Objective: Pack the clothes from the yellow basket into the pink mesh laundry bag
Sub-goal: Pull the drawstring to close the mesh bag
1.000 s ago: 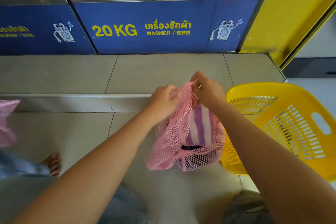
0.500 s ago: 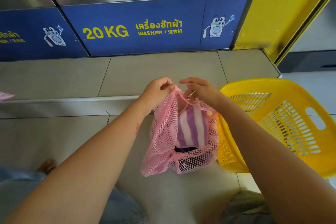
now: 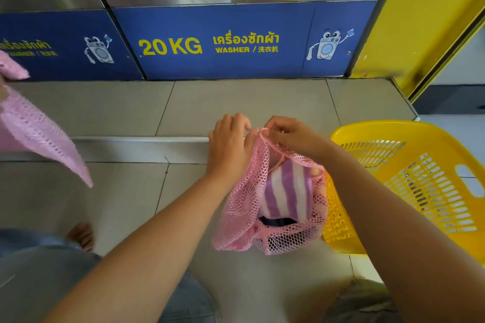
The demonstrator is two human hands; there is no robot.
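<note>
The pink mesh laundry bag [image 3: 241, 207] hangs over the tiled floor [image 3: 126, 191], held up by its gathered mouth. Through the mesh show a purple-and-white striped cloth [image 3: 286, 191] and, under it, a dark garment [image 3: 278, 221]. The left hand [image 3: 228, 144] has its fingers curled round the bunched top edge. The right hand [image 3: 291, 136] pinches the same edge from the other side, the two hands nearly touching. Just beside the bag, to the right, the yellow basket [image 3: 393, 130] stands on the floor; whether the bag touches its wall cannot be told. At far left a second pink mesh bag [image 3: 34, 134] hangs, with a bare foot [image 3: 81, 235] below it. Beyond a raised tiled step [image 3: 236, 105] stands the blue washer panel [image 3: 288, 65] marked 20 KG.
</note>
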